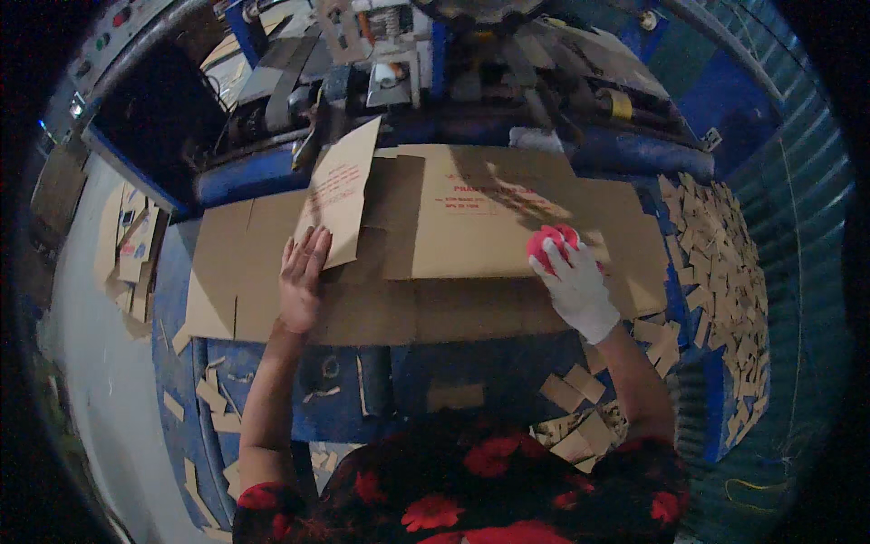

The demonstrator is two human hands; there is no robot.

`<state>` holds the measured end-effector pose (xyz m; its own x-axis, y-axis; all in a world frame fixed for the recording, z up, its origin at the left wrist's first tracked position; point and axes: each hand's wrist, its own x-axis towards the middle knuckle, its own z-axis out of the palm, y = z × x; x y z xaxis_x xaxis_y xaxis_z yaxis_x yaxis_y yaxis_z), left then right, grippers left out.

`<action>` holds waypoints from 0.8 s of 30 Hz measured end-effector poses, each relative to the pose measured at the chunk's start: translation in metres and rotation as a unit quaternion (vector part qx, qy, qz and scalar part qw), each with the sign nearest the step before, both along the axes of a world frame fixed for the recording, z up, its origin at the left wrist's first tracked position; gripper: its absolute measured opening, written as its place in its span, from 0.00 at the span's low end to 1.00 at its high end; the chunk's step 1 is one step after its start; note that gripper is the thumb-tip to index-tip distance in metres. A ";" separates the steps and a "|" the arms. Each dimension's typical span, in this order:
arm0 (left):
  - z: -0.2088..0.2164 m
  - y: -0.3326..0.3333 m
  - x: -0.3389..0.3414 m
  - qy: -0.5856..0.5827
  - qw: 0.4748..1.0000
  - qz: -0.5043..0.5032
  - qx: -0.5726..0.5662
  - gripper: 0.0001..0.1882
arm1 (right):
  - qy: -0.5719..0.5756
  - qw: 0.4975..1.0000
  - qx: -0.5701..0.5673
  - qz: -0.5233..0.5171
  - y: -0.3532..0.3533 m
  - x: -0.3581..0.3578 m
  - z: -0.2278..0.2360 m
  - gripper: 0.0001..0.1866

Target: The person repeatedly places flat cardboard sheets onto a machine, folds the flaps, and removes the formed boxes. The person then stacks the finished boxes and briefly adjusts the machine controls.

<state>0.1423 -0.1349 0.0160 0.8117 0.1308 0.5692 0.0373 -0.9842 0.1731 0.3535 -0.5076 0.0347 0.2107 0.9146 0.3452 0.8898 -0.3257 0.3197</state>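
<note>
A long flat sheet of brown cardboard (494,240) with red print lies across in front of me. At its left part a printed cardboard panel (346,186) stands tilted up, its upper end toward the machine. My bare left hand (306,267) is closed on the lower left edge of that panel; the thumb is hidden. My right hand (577,288), in a white glove, rests on the sheet's right part with fingers bent over something pinkish red (550,240). Whether the red is a held thing or part of the glove I cannot make out.
A blue machine (435,172) with rollers and metal parts spans the far side. Many small cardboard scraps (716,263) pile up at the right. Other scraps (575,388) lie on the blue surface near me. Cardboard pieces (136,245) stand at the left, beside grey floor (113,381).
</note>
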 end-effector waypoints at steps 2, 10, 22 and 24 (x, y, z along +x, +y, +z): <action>-0.004 0.009 0.017 0.000 1.000 -0.002 -0.010 0.24 | -0.008 1.000 0.000 -0.011 0.012 0.020 -0.004 0.26; -0.024 0.050 0.093 0.024 0.999 -0.012 -0.020 0.23 | -0.009 0.998 0.054 -0.004 0.052 0.103 -0.030 0.26; -0.024 0.109 0.274 0.110 0.913 0.219 -0.326 0.16 | 0.056 0.980 -0.084 -0.170 0.200 0.212 -0.004 0.25; -0.029 0.096 0.277 0.062 0.970 0.143 -0.187 0.15 | 0.064 0.994 0.028 -0.079 0.207 0.189 0.003 0.24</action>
